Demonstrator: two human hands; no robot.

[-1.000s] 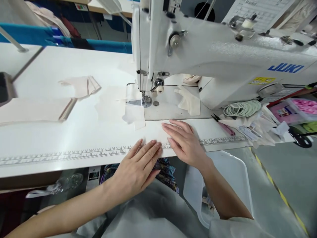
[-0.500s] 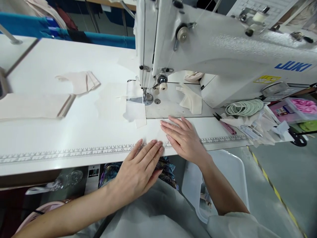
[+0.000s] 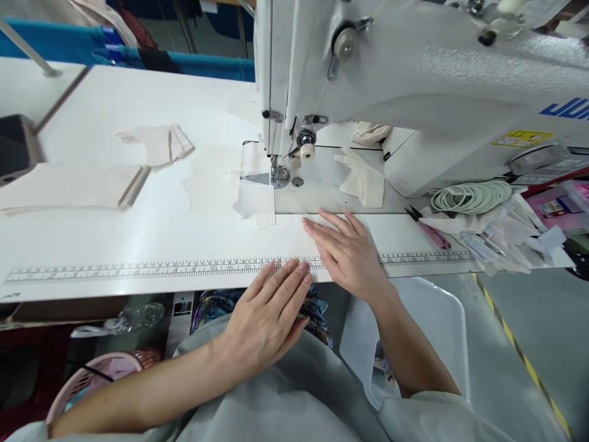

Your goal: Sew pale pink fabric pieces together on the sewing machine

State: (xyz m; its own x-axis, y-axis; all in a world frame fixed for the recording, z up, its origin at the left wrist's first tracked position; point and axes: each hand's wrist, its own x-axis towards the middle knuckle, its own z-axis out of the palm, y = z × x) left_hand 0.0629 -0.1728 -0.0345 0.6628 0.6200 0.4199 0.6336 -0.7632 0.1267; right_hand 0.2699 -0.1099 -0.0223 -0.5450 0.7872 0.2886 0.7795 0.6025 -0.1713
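Note:
My left hand lies flat at the front edge of the white table, fingertips over the printed ruler strip. To its right, my right hand rests palm down with its fingers stretched out, near the edge of the metal bed. Neither hand holds anything. Beyond them stands a sewing machine, its presser foot above the needle plate. Thin pale fabric pieces lie left of the foot. Another cream fabric piece sits on the machine bed to the right.
Stacked cream fabric pieces and a smaller folded piece lie at the left. At the right are thread snips, a coil of pale green cord and fabric scraps. A white plastic bin stands below the table.
The view has shifted slightly, bringing the machine closer and showing more of the dark object at the left. Both hands keep nearly the same flat pose on the table.

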